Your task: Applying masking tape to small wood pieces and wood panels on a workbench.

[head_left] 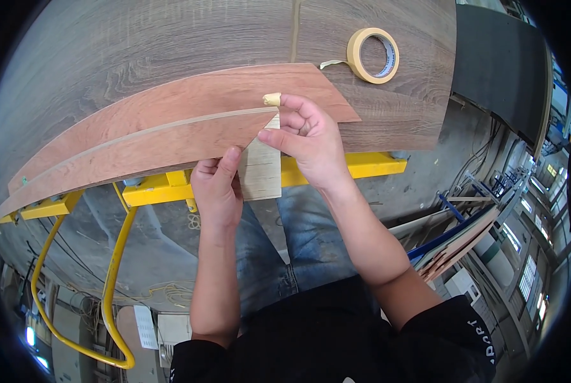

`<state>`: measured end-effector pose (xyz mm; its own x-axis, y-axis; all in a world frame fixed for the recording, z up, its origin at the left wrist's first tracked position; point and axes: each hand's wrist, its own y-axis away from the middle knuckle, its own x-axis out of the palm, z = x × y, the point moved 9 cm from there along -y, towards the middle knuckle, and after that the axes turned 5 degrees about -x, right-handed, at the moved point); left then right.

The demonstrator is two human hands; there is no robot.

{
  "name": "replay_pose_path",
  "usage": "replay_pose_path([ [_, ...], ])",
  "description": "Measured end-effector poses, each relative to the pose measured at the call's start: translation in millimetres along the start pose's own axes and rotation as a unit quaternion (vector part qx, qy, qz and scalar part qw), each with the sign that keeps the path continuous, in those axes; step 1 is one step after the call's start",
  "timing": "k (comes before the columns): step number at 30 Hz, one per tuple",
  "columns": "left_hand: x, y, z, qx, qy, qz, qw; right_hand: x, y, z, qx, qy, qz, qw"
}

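A long reddish wood strip [138, 150] with a slanted right end is raised off the table. My left hand [218, 191] is closed around its near edge near that end, thumb on top. Against the slanted end lies a pale veneer piece [260, 169], hanging past the table's front edge. My right hand [316, 137] pinches this veneer piece at the joint, thumb on its face, other fingers partly hidden behind. A scrap of masking tape [272, 99] sits on my right index fingertip, which points away from the joint.
A second reddish wood board [228, 86] lies flat on the wood-grain table [189, 32]. Beyond it, a masking tape roll [355, 54] has a loose end. Yellow metal frame [355, 167] runs along the front edge. Boards [458, 242] lean at the right.
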<state>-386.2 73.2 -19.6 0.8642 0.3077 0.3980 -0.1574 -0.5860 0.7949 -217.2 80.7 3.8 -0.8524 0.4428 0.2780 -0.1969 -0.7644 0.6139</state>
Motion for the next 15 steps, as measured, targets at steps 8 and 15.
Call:
replay_pose_path([
  [8,4.4,-1.0,-1.5,-0.006,-0.016,0.001,1.0,3.9,2.2,7.7,-0.037,0.011,-0.038,0.999],
  [15,2.3,2.7,-1.6,-0.01,-0.055,0.021,0.998,4.2,5.2,8.4,-0.036,-0.012,-0.049,0.998],
])
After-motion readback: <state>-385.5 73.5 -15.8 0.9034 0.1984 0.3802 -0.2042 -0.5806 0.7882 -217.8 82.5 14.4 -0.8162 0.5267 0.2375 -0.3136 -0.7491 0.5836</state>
